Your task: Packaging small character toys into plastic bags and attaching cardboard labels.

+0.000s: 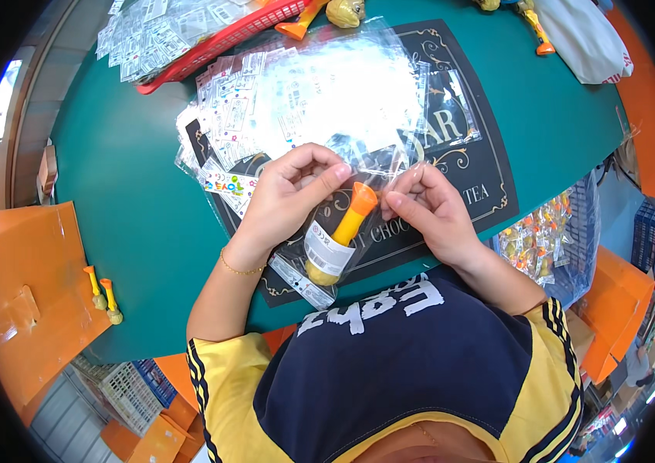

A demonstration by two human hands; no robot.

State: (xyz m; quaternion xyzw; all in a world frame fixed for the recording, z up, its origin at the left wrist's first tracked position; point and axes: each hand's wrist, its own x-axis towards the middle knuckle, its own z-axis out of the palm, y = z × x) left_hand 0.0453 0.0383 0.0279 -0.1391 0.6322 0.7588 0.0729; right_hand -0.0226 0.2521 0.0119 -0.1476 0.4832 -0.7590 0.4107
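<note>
Close in front of me lies a clear plastic bag holding a yellow toy with a flared orange end and a rounded golden end. A white printed label wraps across the toy's middle. At the upper left of the bag, my left hand is closed, pinching the film between thumb and fingers. My right hand pinches the film on the other side, right of the orange end. Beyond my hands, a spread stack of clear printed bags covers much of the dark mat, partly washed out by glare.
A red basket of printed bags stands at the far left. More yellow toys lie at the far edge, near a white sack. Two toys rest at the left by an orange panel. A bin of bagged toys stands right.
</note>
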